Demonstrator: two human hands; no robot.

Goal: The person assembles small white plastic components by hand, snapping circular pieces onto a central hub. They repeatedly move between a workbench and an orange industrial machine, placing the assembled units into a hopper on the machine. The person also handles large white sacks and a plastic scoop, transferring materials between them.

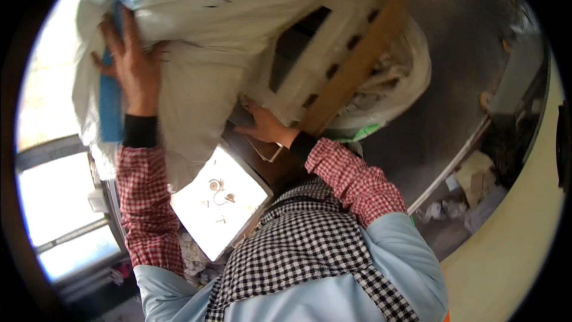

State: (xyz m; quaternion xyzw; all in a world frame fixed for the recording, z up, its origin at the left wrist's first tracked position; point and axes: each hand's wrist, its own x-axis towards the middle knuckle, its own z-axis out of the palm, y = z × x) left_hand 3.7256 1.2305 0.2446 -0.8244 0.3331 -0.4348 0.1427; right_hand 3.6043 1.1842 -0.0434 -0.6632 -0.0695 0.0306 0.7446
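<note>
A large, bulging white plastic sack [202,42] with a blue stripe [109,101] fills the upper left. My left hand [137,68] lies against its left side, fingers spread over the stripe. Lower down, by the sack's right edge, my right hand [266,125] has its fingers stretched out to the left, holding nothing that I can see. Whether those fingertips touch the sack I cannot tell. Just below, a brightly lit white square panel [202,226] carries several small pieces, too glared to name.
A long brown cardboard strip [357,59] slants beside a pale frame with dark slots [298,80]. Behind it stands an open white bag [420,62] with crumpled contents. A pale pole [450,164] crosses the dark floor at right, near loose scraps [444,210]. A window [59,200] is at left.
</note>
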